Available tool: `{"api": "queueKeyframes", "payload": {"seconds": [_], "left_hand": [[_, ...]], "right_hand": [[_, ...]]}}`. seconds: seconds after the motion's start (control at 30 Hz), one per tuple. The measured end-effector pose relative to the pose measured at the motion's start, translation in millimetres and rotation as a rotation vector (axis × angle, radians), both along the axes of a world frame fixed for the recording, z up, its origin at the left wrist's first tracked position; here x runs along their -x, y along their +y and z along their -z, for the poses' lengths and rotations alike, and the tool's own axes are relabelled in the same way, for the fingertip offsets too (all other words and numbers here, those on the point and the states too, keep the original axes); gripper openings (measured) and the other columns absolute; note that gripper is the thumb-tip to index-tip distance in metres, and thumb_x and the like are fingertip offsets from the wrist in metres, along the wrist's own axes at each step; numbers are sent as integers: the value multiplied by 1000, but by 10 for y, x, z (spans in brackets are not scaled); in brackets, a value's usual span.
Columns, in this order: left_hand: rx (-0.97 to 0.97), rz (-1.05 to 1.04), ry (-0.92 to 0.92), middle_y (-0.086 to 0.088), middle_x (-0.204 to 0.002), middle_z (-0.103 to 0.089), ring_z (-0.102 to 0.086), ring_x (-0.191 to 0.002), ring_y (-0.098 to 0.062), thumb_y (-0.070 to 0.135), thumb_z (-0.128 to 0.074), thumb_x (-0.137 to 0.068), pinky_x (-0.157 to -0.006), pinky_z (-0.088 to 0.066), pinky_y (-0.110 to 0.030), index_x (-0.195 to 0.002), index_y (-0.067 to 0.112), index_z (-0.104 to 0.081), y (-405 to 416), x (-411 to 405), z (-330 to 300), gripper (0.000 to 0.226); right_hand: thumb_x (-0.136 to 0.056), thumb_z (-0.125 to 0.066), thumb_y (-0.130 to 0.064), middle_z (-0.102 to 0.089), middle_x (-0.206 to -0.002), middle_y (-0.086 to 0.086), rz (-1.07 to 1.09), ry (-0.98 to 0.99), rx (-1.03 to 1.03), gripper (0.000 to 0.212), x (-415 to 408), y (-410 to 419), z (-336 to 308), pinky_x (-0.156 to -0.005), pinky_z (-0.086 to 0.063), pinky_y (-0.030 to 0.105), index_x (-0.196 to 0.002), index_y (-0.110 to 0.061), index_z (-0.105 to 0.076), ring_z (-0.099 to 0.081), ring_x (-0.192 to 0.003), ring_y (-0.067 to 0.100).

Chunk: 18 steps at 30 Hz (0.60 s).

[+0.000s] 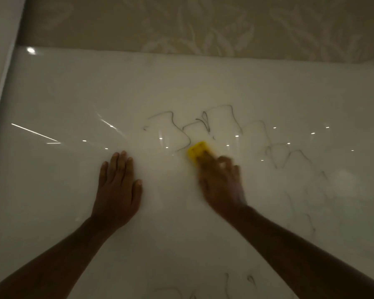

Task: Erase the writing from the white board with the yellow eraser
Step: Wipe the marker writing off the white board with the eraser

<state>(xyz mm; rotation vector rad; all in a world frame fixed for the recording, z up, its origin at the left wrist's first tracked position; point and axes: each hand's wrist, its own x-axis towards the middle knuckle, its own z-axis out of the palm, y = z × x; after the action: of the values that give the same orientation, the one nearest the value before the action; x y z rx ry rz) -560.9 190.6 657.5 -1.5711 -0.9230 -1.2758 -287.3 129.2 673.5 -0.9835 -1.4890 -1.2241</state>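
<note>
Both forearms reach up: left hand [117, 186] flat, fingers spread on the white board [73, 93]; right hand [221, 182], blurred, fingers clamped on the yellow eraser [198, 150], mid-wipe; the writing [205, 121] above needs upward strokes next.

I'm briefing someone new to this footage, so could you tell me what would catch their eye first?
The yellow eraser stands out, gripped by the blurred right hand near the middle of the white board. Thin dark scribbles run above and to the right of it. The left hand lies flat, fingers together, left of the eraser.

Two bare, sleeveless forearms [300, 244]
</note>
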Motion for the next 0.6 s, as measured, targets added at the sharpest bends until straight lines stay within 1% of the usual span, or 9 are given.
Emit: {"api": "queueKeyframes", "payload": {"seconds": [0.07, 0.13, 0.17, 0.27, 0.33, 0.37, 0.43, 0.53, 0.6], "left_hand": [[-3, -6, 10, -33, -157, -39, -34, -148, -51, 29, -38, -100, -121, -26, -65, -145, -13, -44, -24, -1, -28, 62], [5, -12, 21, -34, -156, -39, -34, -147, -52, 30, -37, -100, -121, -26, -66, -144, -13, -45, -52, 22, -105, 63], [7, -19, 18, -35, -156, -39, -34, -147, -52, 31, -37, -100, -121, -26, -66, -145, -13, -45, -65, 36, -158, 63], [3, -35, -3, -36, -156, -37, -33, -148, -52, 32, -35, -100, -121, -25, -66, -145, -14, -44, -88, 80, -319, 65], [7, -34, -16, -36, -156, -37, -32, -148, -53, 33, -34, -100, -121, -25, -66, -145, -14, -43, -81, 92, -358, 66], [11, -25, -24, -36, -157, -36, -32, -148, -53, 33, -34, -100, -121, -25, -65, -145, -15, -43, -70, 94, -355, 66], [7, -10, -33, -36, -156, -37, -33, -147, -53, 32, -35, -100, -121, -26, -65, -145, -15, -43, -41, 95, -321, 65], [-16, -3, -27, -37, -154, -39, -34, -147, -52, 30, -37, -100, -121, -27, -65, -143, -16, -44, -11, 89, -296, 64], [-13, 1, -23, -36, -155, -39, -34, -147, -52, 31, -37, -100, -120, -27, -65, -143, -16, -44, -16, 105, -302, 64]], "right_hand": [[-96, -49, -31, -34, -162, -10, 42, -373, 32, 55, 163, 31, 68, -74, -44, 40, -150, -37, -40, -52, -102, 29], [-93, -50, -28, -33, -162, -13, 116, -451, 34, 61, 87, 27, -206, -74, -43, 39, -151, -40, -36, -51, -103, 27], [-92, -49, -25, -36, -160, -12, 149, -321, 25, 62, -6, 30, -384, -76, -43, 39, -152, -39, -36, -51, -104, 28], [-96, -50, -25, -45, -154, -2, 99, 413, -7, 52, -352, -10, -851, -84, -44, 44, -147, -28, -46, -51, -110, 38], [-97, -52, -26, -43, -156, 1, 98, 618, -22, 51, -283, -54, -918, -85, -41, 44, -147, -25, -47, -49, -111, 39], [-96, -54, -24, -49, -150, 4, 75, 540, -29, 51, -153, -60, -878, -83, -40, 42, -146, -25, -48, -50, -107, 39], [-93, -54, -22, -61, -133, 4, 25, 144, 11, 51, 169, -43, -650, -76, -41, 41, -144, -28, -49, -54, -97, 37], [-94, -51, -33, -52, -147, -6, 122, -516, 68, 48, 438, -14, -293, -69, -45, 38, -141, -35, -49, -57, -95, 29], [-92, -53, -32, -46, -154, -10, 172, -549, 51, 53, 331, -9, -475, -72, -46, 38, -143, -39, -46, -58, -99, 28]]}}
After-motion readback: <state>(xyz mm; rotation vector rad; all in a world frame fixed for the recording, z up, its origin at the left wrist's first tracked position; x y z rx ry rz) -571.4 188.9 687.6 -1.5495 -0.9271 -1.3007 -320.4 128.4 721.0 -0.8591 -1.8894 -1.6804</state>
